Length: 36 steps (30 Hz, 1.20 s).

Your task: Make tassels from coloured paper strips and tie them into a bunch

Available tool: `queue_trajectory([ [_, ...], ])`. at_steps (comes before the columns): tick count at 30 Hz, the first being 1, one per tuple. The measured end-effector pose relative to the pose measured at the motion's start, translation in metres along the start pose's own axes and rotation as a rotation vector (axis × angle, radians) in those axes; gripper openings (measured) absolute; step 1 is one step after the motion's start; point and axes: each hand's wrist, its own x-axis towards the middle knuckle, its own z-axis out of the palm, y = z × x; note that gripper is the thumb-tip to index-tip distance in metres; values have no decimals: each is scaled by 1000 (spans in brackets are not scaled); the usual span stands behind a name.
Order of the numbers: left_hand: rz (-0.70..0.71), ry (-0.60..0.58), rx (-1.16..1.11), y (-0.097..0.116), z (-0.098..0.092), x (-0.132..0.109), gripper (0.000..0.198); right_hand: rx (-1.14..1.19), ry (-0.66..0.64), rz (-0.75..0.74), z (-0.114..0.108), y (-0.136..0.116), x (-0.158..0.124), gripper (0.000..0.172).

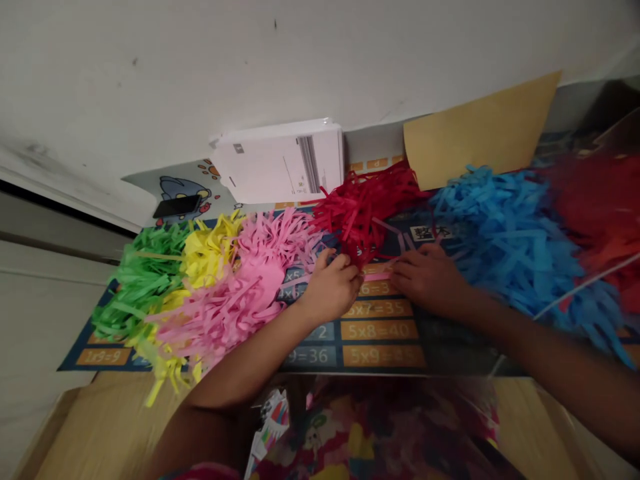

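Note:
Between my hands, a pink paper strip (379, 276) lies across the printed times-table mat. My left hand (336, 285) has its fingers curled closed at the strip's left end, beside a pile of red paper shreds (367, 200). At the other end my right hand (425, 277) has its fingers pressed together over the strip; the fingertips are partly hidden. A few loose pale pink strips (400, 233) lie just beyond the right hand. Left of my left hand are pink paper shreds (235, 300).
Yellow shreds (213, 247) and green shreds (143, 280) lie at the left; blue shreds (520, 247) and blurred red-orange ones (605, 233) at the right. White packages (280, 160) and a yellow envelope (480, 133) lean against the wall. A dark phone-like object (177, 206) rests at the back left.

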Motion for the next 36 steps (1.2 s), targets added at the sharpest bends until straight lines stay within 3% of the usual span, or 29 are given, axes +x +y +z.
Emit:
queue_trajectory([
  [2,-11,-11,2,2,-2,4,21,2,-62,-17,2,5,5,26],
  [5,-30,-10,4,3,1,9,18,87,-118,84,5,12,12,26],
  [8,-50,-1,-8,1,6,10,20,99,-108,154,4,10,18,21],
  [11,-65,17,-14,-1,10,9,22,50,-101,107,4,0,20,15],
  [16,-100,8,-49,-4,8,2,24,28,-49,95,12,-2,3,18],
  [21,-240,2,-230,-12,11,-5,17,220,66,231,23,15,-18,23],
  [27,-417,-49,-383,-14,15,-5,13,459,21,371,35,22,-22,23],
  [33,-403,-116,-249,-9,14,2,13,347,-159,495,22,18,-6,16],
  [36,-296,-67,-181,-9,13,2,9,219,-183,393,12,12,5,11],
])
